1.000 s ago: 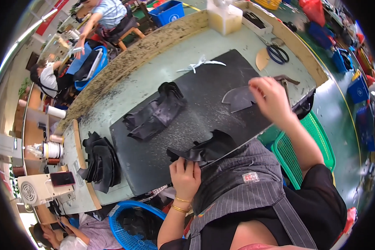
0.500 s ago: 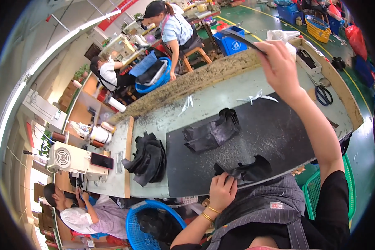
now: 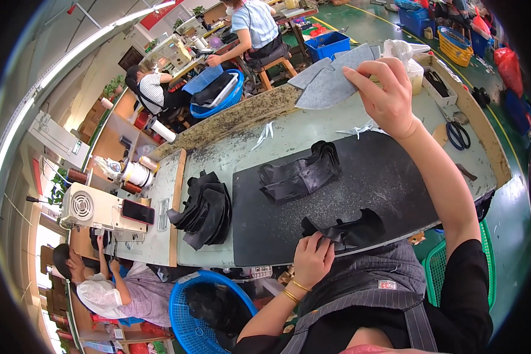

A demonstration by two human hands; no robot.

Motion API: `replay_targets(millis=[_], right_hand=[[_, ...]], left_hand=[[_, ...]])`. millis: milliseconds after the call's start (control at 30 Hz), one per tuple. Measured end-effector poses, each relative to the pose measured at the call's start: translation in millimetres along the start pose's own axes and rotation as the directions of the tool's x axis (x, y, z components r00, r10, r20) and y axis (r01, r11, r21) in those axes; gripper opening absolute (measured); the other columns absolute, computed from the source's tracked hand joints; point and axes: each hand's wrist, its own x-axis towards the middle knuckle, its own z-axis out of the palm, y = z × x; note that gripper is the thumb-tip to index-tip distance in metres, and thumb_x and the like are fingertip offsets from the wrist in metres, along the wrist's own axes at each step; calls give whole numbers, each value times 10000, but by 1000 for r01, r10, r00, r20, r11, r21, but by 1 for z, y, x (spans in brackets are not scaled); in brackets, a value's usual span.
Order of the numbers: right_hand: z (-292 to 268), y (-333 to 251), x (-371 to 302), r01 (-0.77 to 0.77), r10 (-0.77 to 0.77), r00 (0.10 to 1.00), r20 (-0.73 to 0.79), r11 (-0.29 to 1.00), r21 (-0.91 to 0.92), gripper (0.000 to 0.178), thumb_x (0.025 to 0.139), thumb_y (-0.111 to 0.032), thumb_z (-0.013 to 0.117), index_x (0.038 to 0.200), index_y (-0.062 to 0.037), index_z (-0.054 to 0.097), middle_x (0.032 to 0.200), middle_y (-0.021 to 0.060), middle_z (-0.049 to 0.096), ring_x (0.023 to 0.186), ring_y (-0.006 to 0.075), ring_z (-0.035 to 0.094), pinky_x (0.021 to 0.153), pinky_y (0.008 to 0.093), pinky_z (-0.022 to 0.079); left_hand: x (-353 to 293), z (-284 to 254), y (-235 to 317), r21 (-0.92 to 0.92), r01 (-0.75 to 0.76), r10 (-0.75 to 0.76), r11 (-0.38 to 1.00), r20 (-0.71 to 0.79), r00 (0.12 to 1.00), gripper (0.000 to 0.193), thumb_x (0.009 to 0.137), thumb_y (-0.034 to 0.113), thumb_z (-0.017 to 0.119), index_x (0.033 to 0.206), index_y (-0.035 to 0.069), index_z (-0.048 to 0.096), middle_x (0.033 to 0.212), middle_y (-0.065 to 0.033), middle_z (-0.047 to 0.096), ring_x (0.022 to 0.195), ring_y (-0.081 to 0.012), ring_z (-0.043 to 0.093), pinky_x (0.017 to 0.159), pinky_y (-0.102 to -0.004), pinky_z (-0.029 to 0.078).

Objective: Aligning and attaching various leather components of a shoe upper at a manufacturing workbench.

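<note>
My right hand (image 3: 388,97) is raised above the far side of the bench, pinching a grey cut piece (image 3: 331,82) with a notched, curved outline; its flat face shows. Close to my body, my left hand (image 3: 314,258) has its fingers closed on a black leather-like piece (image 3: 360,229) at the near edge of the dark board (image 3: 389,177). Farther up the board lies a stack of black cut pieces (image 3: 301,172). A second black stack (image 3: 205,211) rests on the bench left of the board.
Scissors (image 3: 456,131) lie at the bench's right end, near a white bottle (image 3: 413,62). A raised, stained ledge (image 3: 236,121) runs along the far side. A blue basket (image 3: 200,339) stands at lower left, a green one (image 3: 485,259) at right. Co-workers sit beyond and at left.
The grey piece in my right hand has turned from edge-on to show its flat face. My left hand stays on the black piece. A co-worker beyond the ledge has shifted.
</note>
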Motion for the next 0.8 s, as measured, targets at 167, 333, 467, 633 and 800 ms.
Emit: replay_targets(millis=[167,333,467,633,800], right_hand=[[-2,-3,0,-16,16,999,-27,1000,10,275,663,-57,698,932,-114,690,942,-13,626,869,210,589,775,350,484],[-2,-7,0,-31,32,999,-12,999,42,261,660,-44,720,911,-109,686,945,-2,632,870,228,594,767,354,494],[-9,-14,21,-614,558,789,258,706,353,123,792,-76,768,887,-68,691,825,-23,604,792,127,564,674,289,447],[-9,-12,34,-740,667,412,621,-153,655,174,934,-192,744,959,-20,735,799,-64,592,729,42,488,673,217,391],[-11,-16,36,-692,673,408,617,-213,690,189,958,-202,719,1030,-30,752,817,-62,606,724,41,482,696,210,392]], left_hand=[[-3,1,3,-7,-1,1,1000,-13,1000,183,828,156,736,975,46,722,1110,-126,640,914,-309,606,793,-386,524],[-3,2,3,3,-7,7,1000,-13,1000,183,826,155,737,975,50,725,1104,-123,644,915,-308,607,791,-383,525],[-3,2,3,10,-12,12,1000,-23,1000,181,824,154,738,970,48,725,1099,-124,646,911,-309,609,789,-383,525],[-2,2,2,13,-17,18,1000,-15,1000,177,823,155,738,963,47,722,1097,-124,645,905,-309,611,791,-383,525],[-3,1,2,23,-11,11,1000,0,1000,182,828,155,732,975,47,719,1114,-123,639,916,-310,609,799,-384,524]])
